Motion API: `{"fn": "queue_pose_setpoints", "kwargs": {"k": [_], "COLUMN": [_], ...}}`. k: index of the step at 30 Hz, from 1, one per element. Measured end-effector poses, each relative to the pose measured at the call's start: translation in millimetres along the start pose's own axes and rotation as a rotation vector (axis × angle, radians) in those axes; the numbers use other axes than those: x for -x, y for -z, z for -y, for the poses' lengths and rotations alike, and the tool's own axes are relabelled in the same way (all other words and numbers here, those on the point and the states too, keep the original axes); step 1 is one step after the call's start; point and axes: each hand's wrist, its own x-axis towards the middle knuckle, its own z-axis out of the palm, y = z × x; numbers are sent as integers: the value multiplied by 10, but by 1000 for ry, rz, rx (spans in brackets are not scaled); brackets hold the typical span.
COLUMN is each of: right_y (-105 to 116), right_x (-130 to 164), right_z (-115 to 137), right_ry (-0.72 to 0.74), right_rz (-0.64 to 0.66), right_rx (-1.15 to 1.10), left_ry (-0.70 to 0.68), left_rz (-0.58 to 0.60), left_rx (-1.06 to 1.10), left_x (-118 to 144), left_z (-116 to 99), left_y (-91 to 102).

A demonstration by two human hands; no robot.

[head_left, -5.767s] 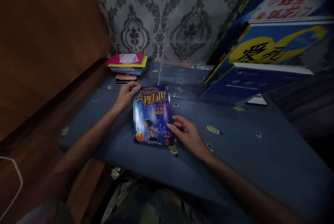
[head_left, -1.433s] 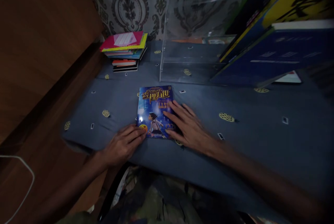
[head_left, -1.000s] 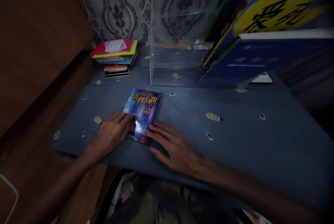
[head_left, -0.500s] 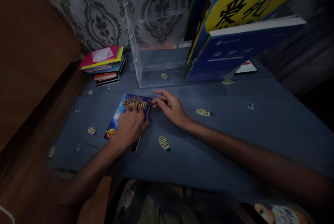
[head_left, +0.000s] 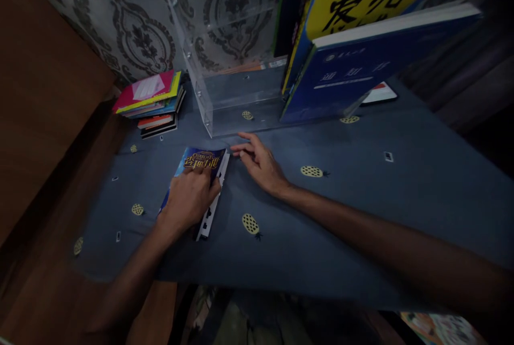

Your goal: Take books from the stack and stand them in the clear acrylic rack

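Note:
A blue booklet (head_left: 203,162) with gold lettering lies on the blue cloth, left of the middle. My left hand (head_left: 190,195) rests over its front cover, fingers curled on top and the thumb at the right edge. That edge of the cover is raised, baring a strip of white page (head_left: 212,208) with black marks. Part of the cover is hidden under the hand. Just right of the booklet's top corner, my right hand (head_left: 261,165) hovers or rests near the cloth with fingers apart. Nothing shows between them.
A clear acrylic stand (head_left: 236,101) is behind the booklet, holding a large blue book (head_left: 345,82) and a yellow-and-blue book (head_left: 345,2) at right. A stack of books (head_left: 155,101) sits back left. Beside the stand's right end lies a flat white-topped object (head_left: 379,93).
My left hand has drawn slightly left and down, and the booklet's right edge has lifted to show white page. The right hand has barely moved. The view has shifted a little.

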Motion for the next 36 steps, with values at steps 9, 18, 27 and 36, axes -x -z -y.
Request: {"fn": "queue_pose_setpoints", "kwargs": {"k": [9,18,27,36], "right_y": [8,-39,-62,-210], "right_x": [23,75,63,-201], "right_z": [67,113,70,-53], "right_ry": [16,142,214,283], "right_rz": [5,97,159,291], "right_rx": [67,234,389,444], "left_ry": [-11,6,-84,-101], "left_rz": [-7,-40,-141,-168], "left_rx": [30,-23,40,157], "left_x": [-4,24,91,46], "left_z": [39,-99,107,355], "left_y": [-10,-191,-266,-319]}}
